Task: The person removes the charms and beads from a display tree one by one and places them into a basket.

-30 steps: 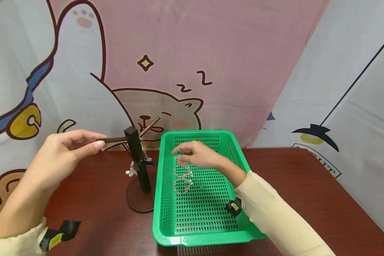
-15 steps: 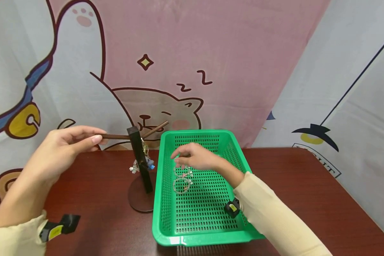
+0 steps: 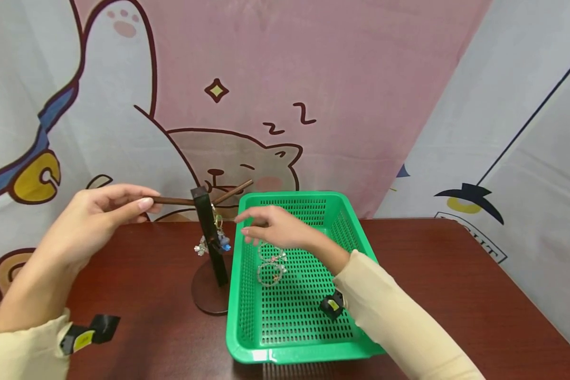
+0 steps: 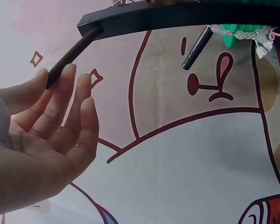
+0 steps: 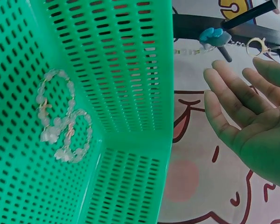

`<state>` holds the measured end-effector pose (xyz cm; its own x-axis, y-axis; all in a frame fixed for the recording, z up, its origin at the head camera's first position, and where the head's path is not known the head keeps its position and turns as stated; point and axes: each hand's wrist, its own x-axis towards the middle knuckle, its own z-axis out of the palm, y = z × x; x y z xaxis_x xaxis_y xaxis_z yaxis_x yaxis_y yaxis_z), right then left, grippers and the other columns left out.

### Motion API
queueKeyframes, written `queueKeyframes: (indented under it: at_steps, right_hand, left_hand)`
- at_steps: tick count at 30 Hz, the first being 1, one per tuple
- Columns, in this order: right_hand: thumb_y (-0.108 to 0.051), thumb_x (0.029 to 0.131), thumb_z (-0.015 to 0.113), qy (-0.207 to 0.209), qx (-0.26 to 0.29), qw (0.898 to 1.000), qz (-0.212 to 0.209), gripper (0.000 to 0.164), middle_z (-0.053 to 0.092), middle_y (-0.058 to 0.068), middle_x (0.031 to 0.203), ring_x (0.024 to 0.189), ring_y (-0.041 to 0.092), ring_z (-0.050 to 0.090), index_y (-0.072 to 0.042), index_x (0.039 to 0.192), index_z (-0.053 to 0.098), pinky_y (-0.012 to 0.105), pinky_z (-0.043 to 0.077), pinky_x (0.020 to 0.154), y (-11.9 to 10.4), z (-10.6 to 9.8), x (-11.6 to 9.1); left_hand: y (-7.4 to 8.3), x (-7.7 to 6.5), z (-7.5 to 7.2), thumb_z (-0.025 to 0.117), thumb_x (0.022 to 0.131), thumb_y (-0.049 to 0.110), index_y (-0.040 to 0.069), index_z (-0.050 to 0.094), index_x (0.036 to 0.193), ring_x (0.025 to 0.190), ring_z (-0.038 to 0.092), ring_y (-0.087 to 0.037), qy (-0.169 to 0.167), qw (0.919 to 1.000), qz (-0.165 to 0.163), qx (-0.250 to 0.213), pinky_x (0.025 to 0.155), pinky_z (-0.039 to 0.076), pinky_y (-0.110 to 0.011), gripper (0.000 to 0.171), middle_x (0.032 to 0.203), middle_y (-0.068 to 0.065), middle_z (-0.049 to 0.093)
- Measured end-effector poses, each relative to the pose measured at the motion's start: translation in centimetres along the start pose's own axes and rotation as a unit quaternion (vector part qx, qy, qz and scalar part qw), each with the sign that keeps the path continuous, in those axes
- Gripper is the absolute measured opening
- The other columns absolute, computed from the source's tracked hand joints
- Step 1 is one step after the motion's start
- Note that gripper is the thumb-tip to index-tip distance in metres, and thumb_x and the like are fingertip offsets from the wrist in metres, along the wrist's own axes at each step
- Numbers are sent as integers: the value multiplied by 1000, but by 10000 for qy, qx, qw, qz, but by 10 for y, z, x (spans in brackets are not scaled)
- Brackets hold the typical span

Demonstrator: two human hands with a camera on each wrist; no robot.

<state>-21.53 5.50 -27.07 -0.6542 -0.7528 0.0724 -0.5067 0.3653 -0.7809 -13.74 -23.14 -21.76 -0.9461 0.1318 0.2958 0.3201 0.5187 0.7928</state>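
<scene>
A dark wooden display stand (image 3: pixel 211 240) with pegs rises from a round base, left of the green basket (image 3: pixel 233 316). My left hand (image 3: pixel 92 219) pinches the end of an upper peg (image 3: pixel 173 200) between thumb and fingers. From the stand hang a keychain with a blue-grey charm (image 5: pixel 214 37) and a clear beaded bracelet with white flower charms (image 4: pixel 238 33). My right hand (image 3: pixel 280 227) hovers over the basket's left rim, fingers loosely bent and holding nothing, close to the keychain. Two more beaded bracelets (image 3: pixel 269 275) lie on the basket floor at its left side.
The basket stands on a reddish-brown table (image 3: pixel 418 274), its left rim close to the stand. Behind hangs a cartoon-printed cloth (image 3: pixel 361 105). Another upper peg (image 3: pixel 235 191) sticks out toward the back right.
The stand has turned a little with my left hand on its peg, and the blue charm now shows. My right hand has moved left from above the bracelets toward the stand.
</scene>
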Motion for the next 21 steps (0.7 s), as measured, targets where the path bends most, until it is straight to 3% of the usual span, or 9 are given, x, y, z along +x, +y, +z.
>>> queueKeyframes:
  at_steps: [8, 16, 21]
  right_hand:
    - [-12, 93, 53, -20, -126, 9995, -276, 27, 67, 13, 84, 69, 12, 61, -5, 119, 57, 26, 48, 65, -12, 3, 8]
    - [-10, 93, 53, -71, -20, 9995, -321, 25, 67, 13, 87, 76, 28, 62, -3, 117, 57, 24, 47, 66, -19, 7, 15]
    - [-9, 93, 53, -95, -58, 9995, -280, 25, 67, 10, 86, 76, 28, 62, -1, 116, 57, 27, 49, 68, -19, 10, 18]
  left_hand:
    - [0, 1, 0, 59, 90, 21, 10, 65, 107, 78, 63, -8, 48, 9999, 24, 101, 70, 45, -14, 21, 89, 7, 67]
    - [1, 0, 1, 60, 89, 22, 10, 65, 107, 77, 63, -8, 106, 9997, -49, 193, 69, 44, -15, 22, 87, 7, 67]
    - [1, -1, 1, 60, 90, 23, 9, 65, 108, 77, 62, -8, 141, 9996, -69, 245, 69, 44, -14, 23, 88, 8, 67]
